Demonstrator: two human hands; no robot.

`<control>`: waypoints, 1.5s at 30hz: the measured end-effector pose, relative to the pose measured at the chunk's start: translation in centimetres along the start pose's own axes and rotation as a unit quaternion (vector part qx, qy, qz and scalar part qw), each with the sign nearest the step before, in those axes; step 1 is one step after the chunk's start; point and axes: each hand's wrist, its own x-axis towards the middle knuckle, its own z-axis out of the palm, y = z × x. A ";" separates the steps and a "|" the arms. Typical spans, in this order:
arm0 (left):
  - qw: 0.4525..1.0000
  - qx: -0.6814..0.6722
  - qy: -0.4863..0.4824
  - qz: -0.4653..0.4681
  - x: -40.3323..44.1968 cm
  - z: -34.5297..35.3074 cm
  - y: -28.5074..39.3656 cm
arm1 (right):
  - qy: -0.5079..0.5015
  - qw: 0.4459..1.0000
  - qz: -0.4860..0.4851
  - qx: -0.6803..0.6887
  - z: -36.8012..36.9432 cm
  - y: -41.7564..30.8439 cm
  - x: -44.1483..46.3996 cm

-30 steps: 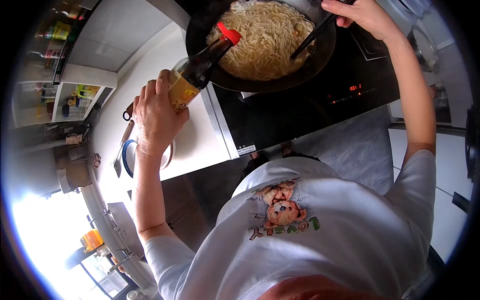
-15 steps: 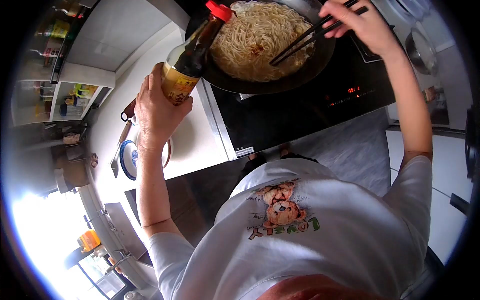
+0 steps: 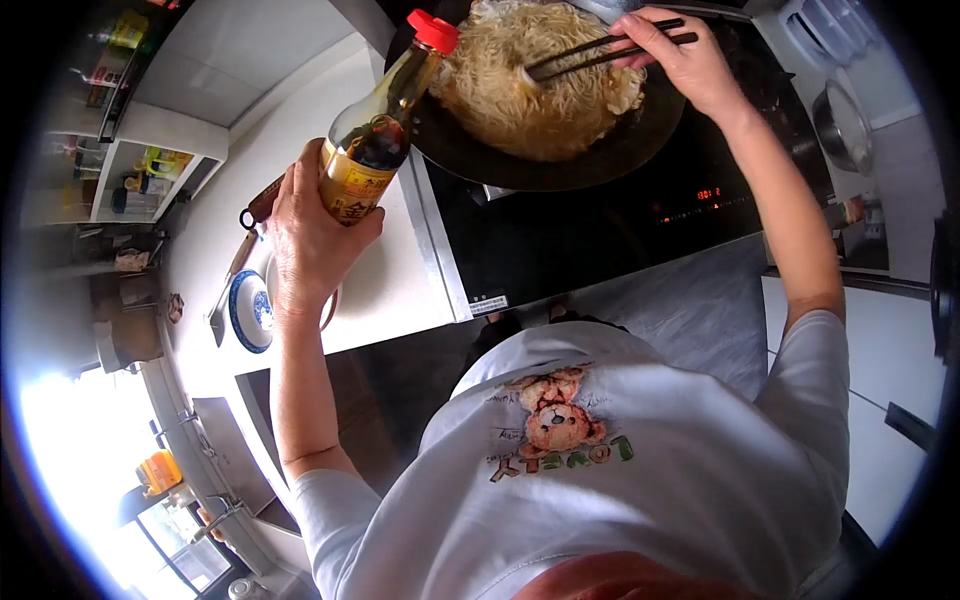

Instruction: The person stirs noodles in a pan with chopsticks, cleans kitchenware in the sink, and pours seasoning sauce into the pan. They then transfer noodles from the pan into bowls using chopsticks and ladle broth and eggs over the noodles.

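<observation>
My left hand is wrapped round the lower part of a glass sauce bottle with a yellow label and a red cap. The bottle leans toward the wok, dark liquid inside, its cap near the wok's left rim. Pale noodles fill much of the wok. Two dark chopsticks are gripped in my right hand, above the wok's right side. Their tips reach into the noodles, beside a small white piece.
The wok stands on a black cooktop with lit red digits. On the white counter at left are a blue-patterned bowl and a knife-like tool. A metal bowl sits at right.
The chopsticks have swung up and left through the noodles, and the dark patch there no longer shows. The bottle is slightly less tipped, with its liquid lower from the neck.
</observation>
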 end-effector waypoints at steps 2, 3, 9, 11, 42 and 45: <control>1.000 0.010 -0.012 0.005 0.2 -0.2 0.1 | -0.037 0.999 0.032 -0.004 -1.4 -0.6 0.4; 1.000 0.014 -0.018 0.008 0.2 -0.2 0.0 | -0.015 0.999 0.036 -0.028 -2.1 -1.2 0.6; 0.995 0.084 -0.019 0.046 1.2 0.0 -0.6 | 0.033 0.999 0.013 -0.013 -1.0 0.8 1.0; 0.993 0.108 -0.020 0.051 1.6 -0.1 -0.4 | -0.019 0.999 0.031 0.000 -1.0 -0.1 0.5; 0.969 -0.220 0.104 0.048 2.3 -3.6 -2.8 | 0.070 0.996 -0.009 -0.063 -1.0 0.1 2.3; 0.928 -0.335 0.157 0.035 2.2 -4.6 -4.1 | -0.052 0.996 -0.027 -0.071 -1.1 1.0 2.1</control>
